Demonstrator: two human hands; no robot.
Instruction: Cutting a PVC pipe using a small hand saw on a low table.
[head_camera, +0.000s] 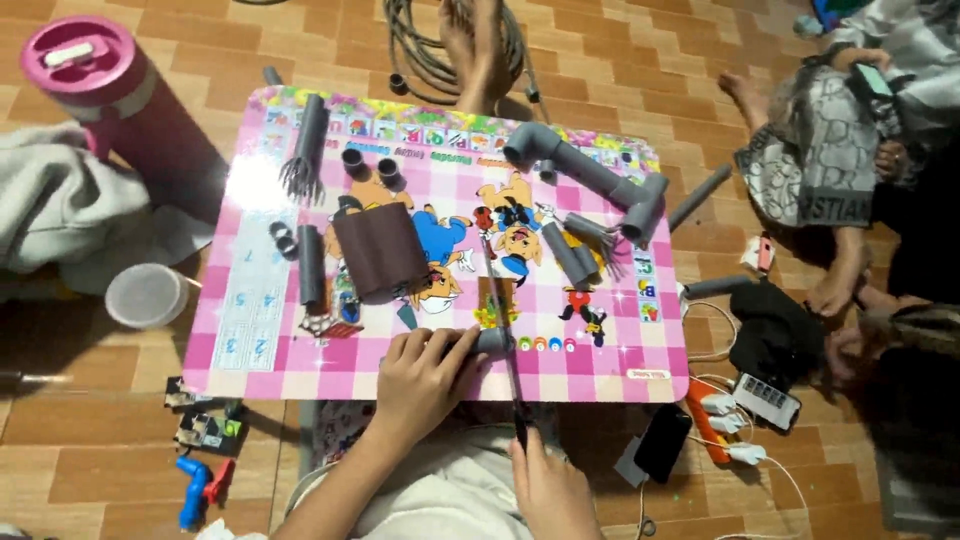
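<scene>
The left hand (425, 375) is clamped down over a short grey pipe piece (492, 340) at the near edge of the pink cartoon board (620, 355), fingers curled around it, pinning it flat. The right hand (545, 485) sits low by the person's lap, closed around the handle end of a thin saw blade (497, 290) that runs away across the pipe. That pipe looks like rigid plastic, light and smooth, so I'd judge it wants to roll or skid on the glossy board unless gripped close beside the blade. The blade seems thin and likely to flex. Further out lie a brown sheet (380, 250), an elbowed pipe assembly (590, 170), several loose pipe offcuts (310, 265) and a pink flask (120, 100) off the far-left corner.
</scene>
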